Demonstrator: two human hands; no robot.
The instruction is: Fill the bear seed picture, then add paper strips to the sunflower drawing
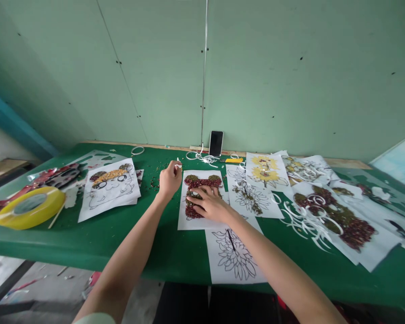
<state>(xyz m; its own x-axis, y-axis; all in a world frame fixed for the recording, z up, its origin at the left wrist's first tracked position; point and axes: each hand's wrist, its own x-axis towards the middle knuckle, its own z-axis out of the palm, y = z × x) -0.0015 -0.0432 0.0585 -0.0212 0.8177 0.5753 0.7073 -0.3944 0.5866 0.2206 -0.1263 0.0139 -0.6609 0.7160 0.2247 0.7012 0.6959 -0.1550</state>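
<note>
A: Nearest item?

B: Flower-outline sheet (pixel 234 267) at the desk's (pixel 175 258) front edge; no seeds on its visible part; work there appears not begun.

A: Just beyond?

B: Right hand (pixel 207 204) lies on a seed figure (pixel 204 181), mid-desk; grip apart, fingers spread; visible parts look mostly filled; under the palm, cannot tell.

A: Farther?

B: Hamster sheet (pixel 113 191), to the left; only the top is filled, body bare; left hand (pixel 170 180) between the two; grip together, apparently clamped on a small white piece (pixel 178 160); phone (pixel 216 143) at the wall (pixel 256 81).
</note>
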